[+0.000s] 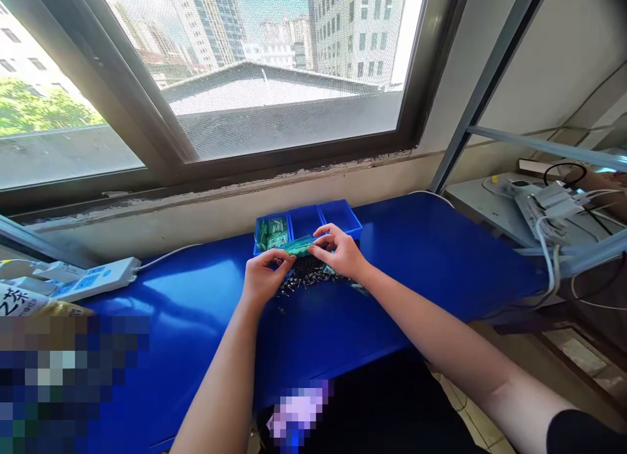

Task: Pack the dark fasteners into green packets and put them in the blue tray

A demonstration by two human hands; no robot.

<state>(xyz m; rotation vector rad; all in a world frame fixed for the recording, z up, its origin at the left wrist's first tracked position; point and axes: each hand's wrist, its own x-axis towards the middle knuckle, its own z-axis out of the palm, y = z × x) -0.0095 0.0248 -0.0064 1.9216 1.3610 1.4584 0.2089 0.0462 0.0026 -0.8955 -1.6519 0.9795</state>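
Observation:
Both hands grip a small, translucent green plastic bag (300,245), held nearly level above the table. My left hand (267,274) pinches its left end between thumb and fingers. At the other end, my right hand (340,253) has its thumb and fingertips closed on the bag. Whether anything is inside the bag cannot be made out. Below the hands lies a loose pile of small dark and shiny metal parts that look like screws (306,277). Just behind stands a blue divided tray (359,229), with similar green packets (275,232) in its left compartment.
The blue tabletop (421,258) runs along a wall under a window (294,134). A white power strip (108,277) lies at the left. On the right, a metal frame (470,114) stands before a side table with chargers and cables (553,199); another person's arm (600,183) shows there.

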